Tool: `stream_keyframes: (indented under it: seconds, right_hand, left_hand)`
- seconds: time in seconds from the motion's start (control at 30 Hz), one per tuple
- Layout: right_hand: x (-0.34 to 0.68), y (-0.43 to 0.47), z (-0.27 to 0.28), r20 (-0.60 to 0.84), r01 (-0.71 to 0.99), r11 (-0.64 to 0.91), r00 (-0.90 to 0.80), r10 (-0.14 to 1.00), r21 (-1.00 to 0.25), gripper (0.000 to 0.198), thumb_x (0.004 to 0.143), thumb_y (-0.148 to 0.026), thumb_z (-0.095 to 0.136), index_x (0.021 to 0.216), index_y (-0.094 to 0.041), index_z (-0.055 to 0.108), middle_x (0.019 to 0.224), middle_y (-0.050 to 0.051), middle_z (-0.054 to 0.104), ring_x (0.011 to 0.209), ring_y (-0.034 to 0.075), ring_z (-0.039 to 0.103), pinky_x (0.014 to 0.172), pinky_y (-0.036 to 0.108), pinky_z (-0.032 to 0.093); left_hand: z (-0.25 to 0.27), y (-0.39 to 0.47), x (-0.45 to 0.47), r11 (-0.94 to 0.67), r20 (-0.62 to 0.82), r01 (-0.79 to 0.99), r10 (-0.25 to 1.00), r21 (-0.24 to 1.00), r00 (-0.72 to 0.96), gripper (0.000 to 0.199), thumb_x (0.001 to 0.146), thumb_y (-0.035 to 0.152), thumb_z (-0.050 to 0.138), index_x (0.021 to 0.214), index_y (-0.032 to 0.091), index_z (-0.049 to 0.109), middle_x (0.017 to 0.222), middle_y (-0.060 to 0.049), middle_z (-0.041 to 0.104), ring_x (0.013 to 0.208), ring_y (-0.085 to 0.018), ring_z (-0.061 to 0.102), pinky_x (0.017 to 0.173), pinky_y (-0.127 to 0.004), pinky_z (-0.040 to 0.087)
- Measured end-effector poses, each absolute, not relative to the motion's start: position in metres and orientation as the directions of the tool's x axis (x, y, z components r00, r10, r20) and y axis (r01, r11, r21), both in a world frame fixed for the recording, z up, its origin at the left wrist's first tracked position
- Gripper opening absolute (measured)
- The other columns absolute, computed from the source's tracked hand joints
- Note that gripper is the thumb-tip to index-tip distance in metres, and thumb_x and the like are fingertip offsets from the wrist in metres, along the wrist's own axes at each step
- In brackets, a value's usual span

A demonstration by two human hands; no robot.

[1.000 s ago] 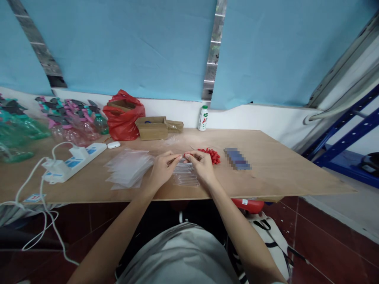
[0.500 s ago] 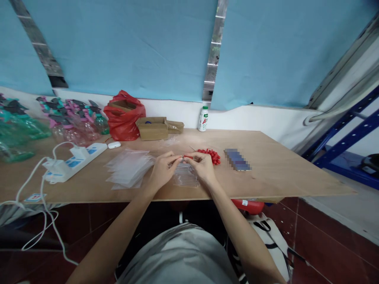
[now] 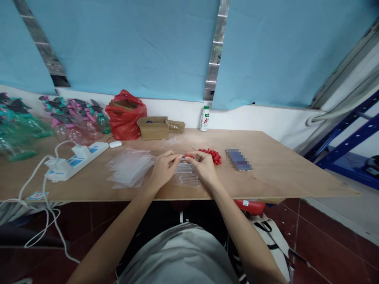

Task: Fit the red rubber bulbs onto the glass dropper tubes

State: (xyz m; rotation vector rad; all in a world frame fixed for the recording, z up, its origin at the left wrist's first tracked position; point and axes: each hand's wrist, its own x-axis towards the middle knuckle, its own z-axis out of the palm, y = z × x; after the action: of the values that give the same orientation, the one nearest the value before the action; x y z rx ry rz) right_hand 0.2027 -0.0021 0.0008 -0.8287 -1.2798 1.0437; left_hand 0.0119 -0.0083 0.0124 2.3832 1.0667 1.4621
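Note:
My left hand (image 3: 164, 166) is closed in a pinch over the table; what sits between its fingertips is too small to make out, though a thin greyish end shows there. Facing it, my right hand (image 3: 205, 165) pinches a small red piece (image 3: 189, 156), and the fingertips of both hands nearly meet. Below them lies a row of thin, clear or silvery rods (image 3: 188, 180), partly hidden by my hands. Just beyond my right hand is a heap of small red pieces (image 3: 215, 157). Clear flat plastic bags (image 3: 127, 169) are stacked to the left of my left hand.
A phone (image 3: 238, 159) lies to the right. At the back stand a white bottle (image 3: 204, 119), an open cardboard box (image 3: 154, 131) and a red plastic bag (image 3: 126, 122). Spray bottles (image 3: 89, 128) and a power strip (image 3: 69, 167) with white cables occupy the left.
The red piece has shifted slightly between my fingertips. My hands stay together in almost the same spot, and the whole view has moved a little.

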Motion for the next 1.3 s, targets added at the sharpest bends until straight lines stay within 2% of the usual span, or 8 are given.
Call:
stream_keyframes:
  seconds: [0.17,0.33,0.6,0.8,0.93,1.07,1.3]
  right_hand:
    - [0.204,-0.004,0.003,0.324,-0.145,0.317,-0.025,0.946,-0.937,0.045,0.064,-0.051,0.098,0.091,-0.018,0.083,0.083,0.008,0.084,0.079,0.026,0.082,0.076,0.035,0.065]
    - [0.205,-0.005,0.006,0.346,-0.129,0.34,-0.027,0.938,-0.932,0.044,0.065,-0.052,0.098,0.09,-0.018,0.085,0.08,0.009,0.083,0.075,0.026,0.08,0.073,0.035,0.063]
    - [0.208,-0.005,0.001,0.444,0.034,0.446,-0.065,0.894,-0.894,0.038,0.081,-0.053,0.087,0.095,-0.018,0.086,0.084,0.009,0.084,0.078,0.025,0.08,0.08,0.036,0.064]
    - [0.207,-0.005,0.001,0.502,0.118,0.504,-0.052,0.863,-0.855,0.031,0.084,-0.048,0.086,0.094,-0.019,0.087,0.092,0.01,0.085,0.083,0.025,0.08,0.085,0.037,0.063]
    - [0.204,-0.003,0.0,0.486,0.087,0.487,-0.029,0.873,-0.869,0.032,0.085,-0.049,0.086,0.099,-0.02,0.086,0.096,0.01,0.085,0.083,0.025,0.079,0.082,0.036,0.063]
    - [0.2,-0.004,0.0,0.458,-0.023,0.457,-0.04,0.888,-0.889,0.034,0.084,-0.05,0.087,0.102,-0.021,0.084,0.096,0.009,0.085,0.076,0.023,0.079,0.077,0.035,0.064]
    - [0.202,-0.004,0.003,0.395,-0.069,0.391,-0.072,0.916,-0.918,0.037,0.08,-0.047,0.09,0.104,-0.02,0.084,0.091,0.008,0.085,0.083,0.026,0.081,0.084,0.039,0.065]
  left_hand:
    - [0.009,-0.003,0.011,-0.742,0.715,0.465,0.641,0.484,0.279,0.027,0.109,0.034,0.06,0.1,0.022,0.083,0.085,-0.002,0.07,0.075,-0.015,0.061,0.071,-0.031,0.045]
    - [0.009,0.0,0.008,-0.733,0.68,0.418,0.669,0.537,0.299,0.026,0.108,0.035,0.062,0.102,0.022,0.084,0.086,-0.003,0.07,0.073,-0.015,0.059,0.07,-0.03,0.045]
    - [0.008,0.003,0.005,-0.736,0.642,0.434,0.672,0.52,0.369,0.032,0.108,0.035,0.059,0.092,0.022,0.083,0.077,-0.001,0.062,0.068,-0.014,0.055,0.065,-0.03,0.04]
    - [0.006,0.004,0.004,-0.711,0.627,0.422,0.7,0.563,0.343,0.028,0.108,0.034,0.061,0.094,0.023,0.082,0.079,0.0,0.062,0.069,-0.014,0.055,0.066,-0.03,0.04]
    - [0.01,-0.003,0.007,-0.704,0.633,0.411,0.706,0.58,0.317,0.028,0.11,0.032,0.057,0.094,0.021,0.078,0.086,-0.002,0.067,0.076,-0.015,0.059,0.071,-0.03,0.042]
    - [0.009,-0.003,0.009,-0.677,0.622,0.395,0.732,0.62,0.278,0.038,0.114,0.034,0.047,0.086,0.02,0.069,0.085,-0.002,0.07,0.081,-0.017,0.063,0.077,-0.032,0.045]
    - [0.005,0.003,0.006,-0.636,0.566,0.357,0.772,0.684,0.289,0.035,0.111,0.036,0.05,0.091,0.021,0.074,0.095,-0.003,0.078,0.089,-0.019,0.07,0.086,-0.033,0.05]
